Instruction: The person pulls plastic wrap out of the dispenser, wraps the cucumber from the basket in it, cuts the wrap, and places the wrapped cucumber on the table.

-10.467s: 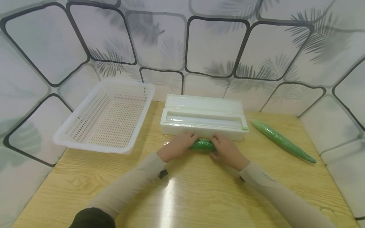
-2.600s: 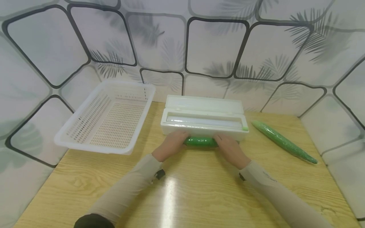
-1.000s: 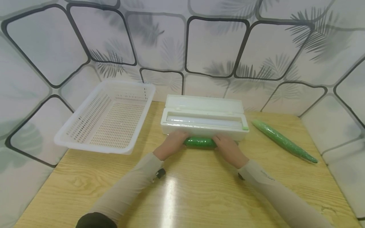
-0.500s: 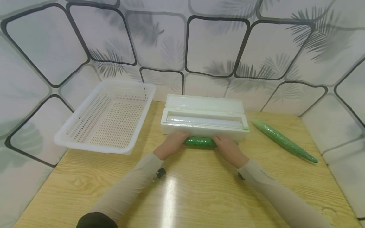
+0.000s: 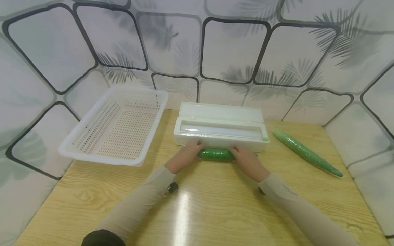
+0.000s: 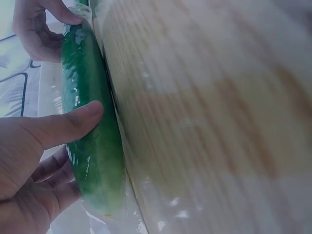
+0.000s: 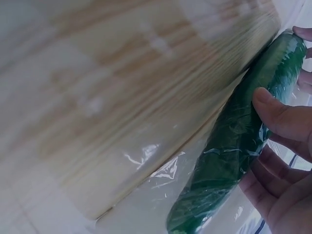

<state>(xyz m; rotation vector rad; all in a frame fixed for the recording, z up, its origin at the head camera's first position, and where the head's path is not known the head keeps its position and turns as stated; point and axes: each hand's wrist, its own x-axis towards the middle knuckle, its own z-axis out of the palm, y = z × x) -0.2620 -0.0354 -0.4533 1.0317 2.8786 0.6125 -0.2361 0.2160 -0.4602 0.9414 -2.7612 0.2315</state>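
Note:
A green cucumber (image 5: pixel 216 154) with clear cling film around it lies crosswise on the table, close along the front of a white cling film dispenser (image 5: pixel 221 140). My left hand (image 5: pixel 185 156) holds its left part; in the left wrist view the thumb (image 6: pixel 80 122) lies over the cucumber (image 6: pixel 95 161) and the fingers are behind it. Toward the other end, my right hand (image 5: pixel 248 163) grips it the same way, with its thumb (image 7: pixel 278 112) on top in the right wrist view. Loose, wrinkled film (image 7: pixel 168 168) shows beside the cucumber. The dispenser's lid is raised, exposing the roll.
At the left stands a white perforated plastic basket (image 5: pixel 143 150). A second film-wrapped cucumber (image 5: pixel 304 152) lies slanted at the right. The wooden table (image 5: pixel 221 205) backs onto a wall (image 5: pixel 234 51) with a dark-outlined pattern.
Since the oldest frame, my hands have moved slightly apart and the cucumber has shifted a little toward the dispenser. Over the last second, hands and cucumber have hardly moved.

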